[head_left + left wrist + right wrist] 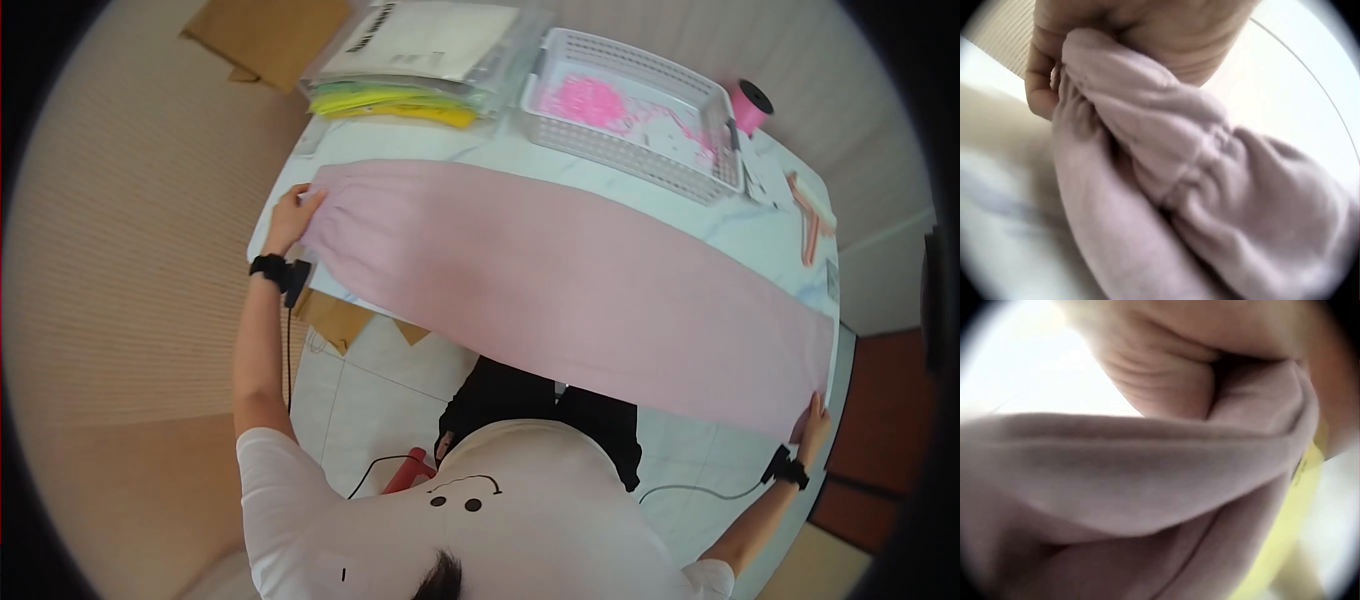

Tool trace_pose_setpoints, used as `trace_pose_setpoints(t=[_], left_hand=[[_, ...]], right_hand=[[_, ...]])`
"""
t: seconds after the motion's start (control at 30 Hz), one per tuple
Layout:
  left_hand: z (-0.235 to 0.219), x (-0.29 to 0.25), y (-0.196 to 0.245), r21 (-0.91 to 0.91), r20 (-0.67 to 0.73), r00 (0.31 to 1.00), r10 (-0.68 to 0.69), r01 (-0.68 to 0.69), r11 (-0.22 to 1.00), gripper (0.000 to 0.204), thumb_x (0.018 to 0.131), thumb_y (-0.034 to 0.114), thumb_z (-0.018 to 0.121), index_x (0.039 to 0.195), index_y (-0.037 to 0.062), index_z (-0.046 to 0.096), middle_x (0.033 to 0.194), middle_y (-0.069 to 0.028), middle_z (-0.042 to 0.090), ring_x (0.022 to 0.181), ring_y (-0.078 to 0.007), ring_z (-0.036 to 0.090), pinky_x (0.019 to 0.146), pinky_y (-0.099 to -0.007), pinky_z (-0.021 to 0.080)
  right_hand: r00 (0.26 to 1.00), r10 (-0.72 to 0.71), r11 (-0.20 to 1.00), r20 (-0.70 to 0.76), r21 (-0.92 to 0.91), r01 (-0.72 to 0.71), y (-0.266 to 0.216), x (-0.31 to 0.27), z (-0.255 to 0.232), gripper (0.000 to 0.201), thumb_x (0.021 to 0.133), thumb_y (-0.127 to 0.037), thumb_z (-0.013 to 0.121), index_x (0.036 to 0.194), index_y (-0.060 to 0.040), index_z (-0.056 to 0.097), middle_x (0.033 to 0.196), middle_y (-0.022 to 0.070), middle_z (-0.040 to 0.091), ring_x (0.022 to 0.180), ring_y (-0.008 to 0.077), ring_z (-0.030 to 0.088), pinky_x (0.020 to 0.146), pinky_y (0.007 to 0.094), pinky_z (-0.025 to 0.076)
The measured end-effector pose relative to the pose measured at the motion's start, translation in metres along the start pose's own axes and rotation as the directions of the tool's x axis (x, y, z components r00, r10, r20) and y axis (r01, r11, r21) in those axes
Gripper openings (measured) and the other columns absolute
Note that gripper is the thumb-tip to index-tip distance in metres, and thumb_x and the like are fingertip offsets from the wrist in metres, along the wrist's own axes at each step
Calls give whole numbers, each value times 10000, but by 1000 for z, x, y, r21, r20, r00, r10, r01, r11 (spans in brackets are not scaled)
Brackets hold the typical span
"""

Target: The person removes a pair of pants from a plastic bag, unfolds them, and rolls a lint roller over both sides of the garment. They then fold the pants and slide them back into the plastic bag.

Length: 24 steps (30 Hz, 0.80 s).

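Note:
In the head view a long pink garment (560, 280), looking like trousers laid lengthwise, stretches across the table and over its front edge. Its left end is gathered as by elastic, and my left hand (290, 218) grips it there. Bunched gathers of the cloth (1166, 144) fill the left wrist view below that hand's palm. At the far right my right hand (815, 425) pinches the near corner of the other, wider end. A folded edge of the cloth (1135, 462) runs into the right hand's grip in the right wrist view, where the fingertips are mostly hidden.
Behind the garment lie a stack of clear-bagged items (420, 60) and a white basket (640, 150) holding pink shreds. A pink spool (750, 105) and pinkish strips (808, 220) are at the right. Brown paper (335, 320) shows below the table's left edge.

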<state>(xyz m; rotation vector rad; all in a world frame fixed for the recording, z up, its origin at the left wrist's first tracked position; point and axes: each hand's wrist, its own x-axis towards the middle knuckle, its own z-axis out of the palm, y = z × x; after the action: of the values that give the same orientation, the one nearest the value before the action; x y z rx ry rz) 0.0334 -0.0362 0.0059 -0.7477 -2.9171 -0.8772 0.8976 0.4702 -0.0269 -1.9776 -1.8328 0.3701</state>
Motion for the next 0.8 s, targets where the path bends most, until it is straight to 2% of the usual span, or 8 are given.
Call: trace_pose_setpoints(t=[0.13, 0.23, 0.33, 0.43, 0.5, 0.6, 0.7, 0.8], left_hand=[[-1, 8, -27, -45, -177, 984, 3, -11, 999, 573, 798, 518, 653, 1024, -9, 646, 840, -181, 663, 748, -262, 633, 690, -351, 498], [-23, -24, 26, 25, 53, 995, -84, 83, 996, 566, 790, 533, 652, 992, 5, 636, 839, -164, 662, 755, -266, 639, 690, -346, 500], [-19, -41, 41, 282, 16, 997, 76, -77, 956, 524, 771, 476, 703, 1007, 15, 624, 816, -142, 658, 725, -241, 636, 665, -322, 497], [-22, -30, 32, 34, 41, 999, 9, -10, 999, 468, 778, 359, 754, 1074, 22, 617, 670, -33, 572, 614, -126, 551, 577, -277, 457], [-36, -19, 37, -128, 82, 997, -2, 12, 992, 453, 765, 311, 773, 1086, 33, 614, 671, -14, 563, 599, -109, 539, 560, -253, 442], [-46, -5, 37, -334, -29, 998, 57, -64, 940, 420, 785, 304, 758, 1081, 41, 620, 662, -11, 552, 586, -113, 535, 555, -259, 441], [-28, -8, 20, 25, 60, 995, 77, -79, 997, 428, 780, 316, 745, 1068, 28, 612, 649, -68, 594, 599, -182, 591, 584, -308, 481], [-11, -7, -7, 10, 10, 1000, 28, -28, 1000, 432, 783, 317, 738, 1086, 40, 605, 739, -102, 611, 631, -204, 595, 611, -325, 489]], right_hand=[[998, -57, 998, 28, 23, 57, 11, 3, 5, 646, 890, -533, 549, 792, 104, 599, 656, 85, 553, 607, 152, 478, 555, 336, 403], [992, -15, 1000, 125, 20, 13, 24, 11, 5, 623, 894, -522, 552, 828, 96, 608, 676, 76, 563, 620, 141, 486, 557, 316, 403], [992, -90, 996, 90, 19, 89, 29, 12, 6, 583, 899, -480, 566, 862, 99, 613, 692, 89, 585, 631, 149, 496, 563, 320, 414], [989, -114, 993, 91, 54, 109, 41, 21, 9, 548, 904, -440, 577, 900, 106, 614, 724, 107, 606, 652, 159, 508, 580, 325, 425], [987, -68, 998, 148, 17, 66, 31, 15, 1, 543, 906, -431, 577, 919, 110, 616, 753, 126, 624, 673, 175, 527, 607, 335, 441], [983, -66, 995, 172, 83, 52, 33, 13, 0, 545, 906, -432, 576, 932, 110, 618, 769, 139, 633, 682, 180, 534, 617, 338, 445], [979, -92, 996, 183, 29, 88, 31, 10, 0, 558, 903, -438, 577, 969, 115, 613, 783, 138, 637, 695, 178, 555, 632, 333, 461], [982, -15, 992, 190, 127, -9, 6, -8, -5, 530, 909, -401, 583, 1065, 105, 596, 889, 140, 649, 792, 181, 588, 717, 315, 477]])
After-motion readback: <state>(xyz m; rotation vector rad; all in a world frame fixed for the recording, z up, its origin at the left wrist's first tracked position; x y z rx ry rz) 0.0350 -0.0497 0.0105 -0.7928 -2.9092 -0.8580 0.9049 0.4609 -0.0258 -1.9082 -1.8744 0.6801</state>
